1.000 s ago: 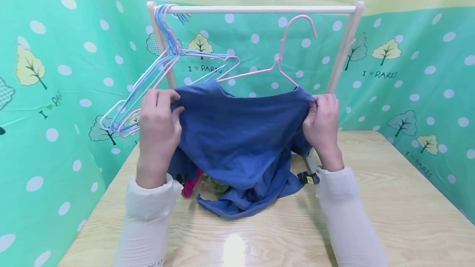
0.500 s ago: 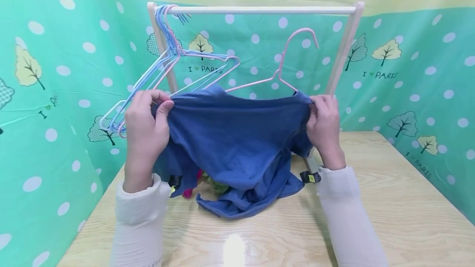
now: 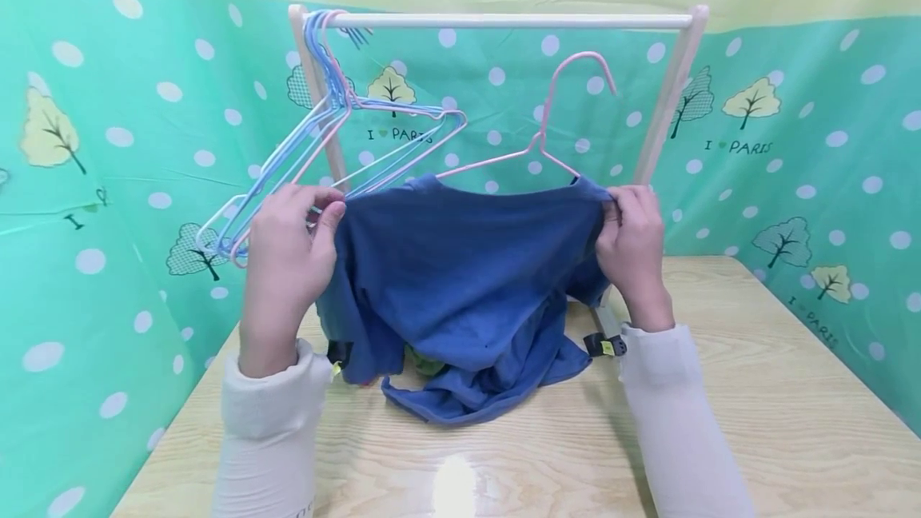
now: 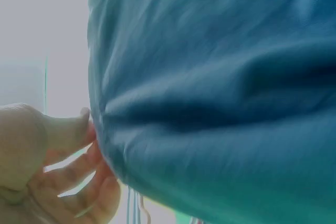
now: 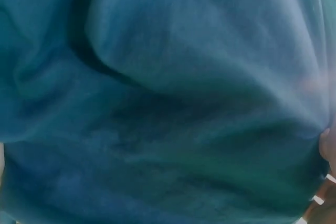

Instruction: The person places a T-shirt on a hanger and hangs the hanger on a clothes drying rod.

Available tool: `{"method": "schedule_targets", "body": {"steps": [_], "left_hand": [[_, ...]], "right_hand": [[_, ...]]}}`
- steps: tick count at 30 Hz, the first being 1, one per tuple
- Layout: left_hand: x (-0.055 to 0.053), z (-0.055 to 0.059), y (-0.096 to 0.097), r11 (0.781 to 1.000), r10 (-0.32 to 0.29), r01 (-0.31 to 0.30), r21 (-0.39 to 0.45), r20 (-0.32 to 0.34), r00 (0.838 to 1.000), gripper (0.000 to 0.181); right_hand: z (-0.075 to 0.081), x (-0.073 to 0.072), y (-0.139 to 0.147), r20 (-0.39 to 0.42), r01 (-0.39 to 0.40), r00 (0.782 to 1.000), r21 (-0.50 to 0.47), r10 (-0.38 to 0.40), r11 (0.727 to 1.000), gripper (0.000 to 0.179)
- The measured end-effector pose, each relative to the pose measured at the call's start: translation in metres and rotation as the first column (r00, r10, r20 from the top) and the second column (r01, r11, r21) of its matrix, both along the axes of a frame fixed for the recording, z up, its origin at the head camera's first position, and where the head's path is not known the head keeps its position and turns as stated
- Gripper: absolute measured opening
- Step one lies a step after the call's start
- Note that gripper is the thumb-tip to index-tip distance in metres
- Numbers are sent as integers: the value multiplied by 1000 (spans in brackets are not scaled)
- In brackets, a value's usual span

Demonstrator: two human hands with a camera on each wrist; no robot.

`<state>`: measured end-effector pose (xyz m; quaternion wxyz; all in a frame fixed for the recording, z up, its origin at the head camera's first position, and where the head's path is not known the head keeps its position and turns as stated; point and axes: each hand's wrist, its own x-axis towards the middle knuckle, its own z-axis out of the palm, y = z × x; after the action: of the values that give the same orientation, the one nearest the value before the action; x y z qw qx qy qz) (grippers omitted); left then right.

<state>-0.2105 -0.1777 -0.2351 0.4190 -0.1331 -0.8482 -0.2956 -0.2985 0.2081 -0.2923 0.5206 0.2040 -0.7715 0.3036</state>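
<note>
A blue T-shirt (image 3: 460, 262) is spread between both hands, with a pink wire hanger (image 3: 544, 130) inside it; the hanger's hook and upper arms rise out of the neckline. My left hand (image 3: 291, 250) pinches the shirt's left shoulder between thumb and fingers, as the left wrist view also shows at the fabric edge (image 4: 107, 129). On the other side my right hand (image 3: 633, 238) grips the right shoulder. The shirt's lower part lies bunched on the table. In the right wrist view the blue fabric (image 5: 173, 103) fills nearly everything, with fingertips at the right edge.
Behind the shirt stands a white rack with a horizontal bar (image 3: 496, 21). Several blue, white and pink hangers (image 3: 327, 114) hang at its left end. A green cloth (image 3: 424, 361) lies partly hidden under the shirt on the wooden table (image 3: 748, 390). A patterned curtain surrounds the table.
The hanger and shirt neckline have dropped slightly below the bar. My left hand moved outward, stretching the shoulder, then back in a little; the left sleeve now hangs lower, covering the magenta cloth.
</note>
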Motion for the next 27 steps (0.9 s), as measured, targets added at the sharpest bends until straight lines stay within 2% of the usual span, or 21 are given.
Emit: {"method": "schedule_targets", "body": {"steps": [3,7,11,15,19,24,27], "left_hand": [[-2,-1,8,998,4,-8,-56,-78,997,25],[-6,-5,20,984,15,-50,-171,-198,980,25],[-10,-9,32,968,42,-104,-230,-258,965,22],[-11,-12,37,969,70,-129,-211,-265,962,19],[-12,-13,37,976,88,-138,-168,-276,957,17],[-12,-13,32,985,74,-115,-130,-284,956,19],[-12,-12,28,991,58,-90,-102,-280,958,18]], "right_hand": [[3,4,-6,4,10,1000,3,-10,1000,14],[6,7,-15,13,0,1000,17,-1,1000,13],[8,10,-21,22,-3,1000,58,1,998,12],[9,11,-22,14,5,1000,130,-7,991,12],[8,9,-17,5,-26,1000,172,26,985,12],[8,5,-6,-1,-125,992,156,127,980,10],[7,5,2,6,-157,988,130,157,979,9]]}}
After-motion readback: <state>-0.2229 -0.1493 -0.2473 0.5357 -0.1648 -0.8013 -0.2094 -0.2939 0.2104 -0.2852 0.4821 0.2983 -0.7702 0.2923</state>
